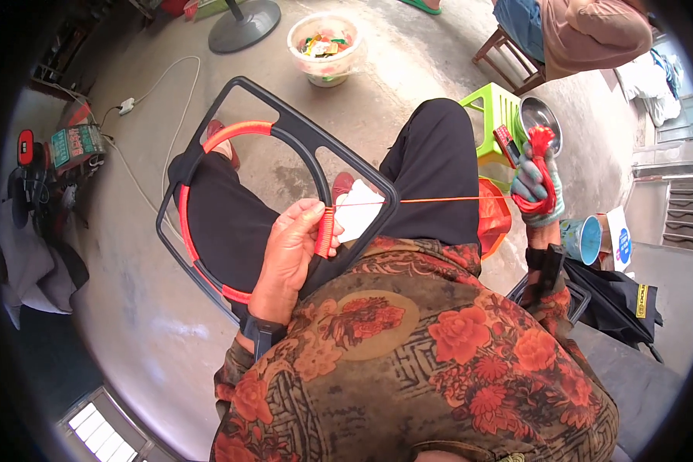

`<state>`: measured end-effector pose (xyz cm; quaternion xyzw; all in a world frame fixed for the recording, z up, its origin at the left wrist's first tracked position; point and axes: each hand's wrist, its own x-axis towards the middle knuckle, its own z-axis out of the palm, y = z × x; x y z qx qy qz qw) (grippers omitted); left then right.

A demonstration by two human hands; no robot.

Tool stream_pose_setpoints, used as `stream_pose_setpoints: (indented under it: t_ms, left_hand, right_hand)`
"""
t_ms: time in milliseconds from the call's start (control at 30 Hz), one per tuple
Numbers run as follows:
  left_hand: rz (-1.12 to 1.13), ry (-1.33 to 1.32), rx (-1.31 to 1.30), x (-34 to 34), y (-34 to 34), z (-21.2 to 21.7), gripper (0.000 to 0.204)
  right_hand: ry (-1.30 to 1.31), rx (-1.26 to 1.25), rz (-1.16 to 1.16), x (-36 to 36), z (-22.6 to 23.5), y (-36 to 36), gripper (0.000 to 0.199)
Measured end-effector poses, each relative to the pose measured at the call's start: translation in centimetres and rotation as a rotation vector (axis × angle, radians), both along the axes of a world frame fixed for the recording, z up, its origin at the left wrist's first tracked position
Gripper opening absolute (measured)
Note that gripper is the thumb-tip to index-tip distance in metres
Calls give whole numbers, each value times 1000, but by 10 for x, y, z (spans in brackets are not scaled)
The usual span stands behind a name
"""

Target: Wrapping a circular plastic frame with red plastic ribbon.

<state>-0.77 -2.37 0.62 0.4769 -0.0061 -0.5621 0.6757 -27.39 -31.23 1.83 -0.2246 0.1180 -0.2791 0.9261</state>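
Across my lap lies a black frame [285, 115] with a round ring inside it. Parts of the ring are wrapped in orange-red cord [238, 132]. My bare left hand [288, 242] pinches the ring at a wrapped section on its near right side. From there a taut strand of cord [454, 199] runs right to my gloved right hand [537, 185], which is closed around a red bundle of cord [541, 142]. That hand is held out past my right knee, well apart from the frame.
A green stool [491, 115] with a metal bowl [543, 115] stands beyond my right hand. An orange-red bag [493, 219] and a blue cup [581, 240] are nearby. Farther off are a white bucket [325, 69], a fan base [244, 27] and a seated person [585, 38]. A cable [178, 142] crosses the floor.
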Motion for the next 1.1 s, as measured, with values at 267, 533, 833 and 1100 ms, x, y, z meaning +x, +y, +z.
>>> stream_pose_setpoints:
  t_ms: [267,533,833,1100]
  left_hand:
    - [3,30,17,1,-6,4,11]
    - [17,-24,-46,-2,-1,5,13]
    - [36,-26,37,-3,-6,8,31]
    - [-23,170,-16,6,3,-3,29]
  right_hand:
    - [859,-317,296,70,-4,43,28]
    - [318,-361,543,167,-23,114,50]
    - [49,329,877,188,-147,119,35]
    - [204,188,285,201,-72,76,34]
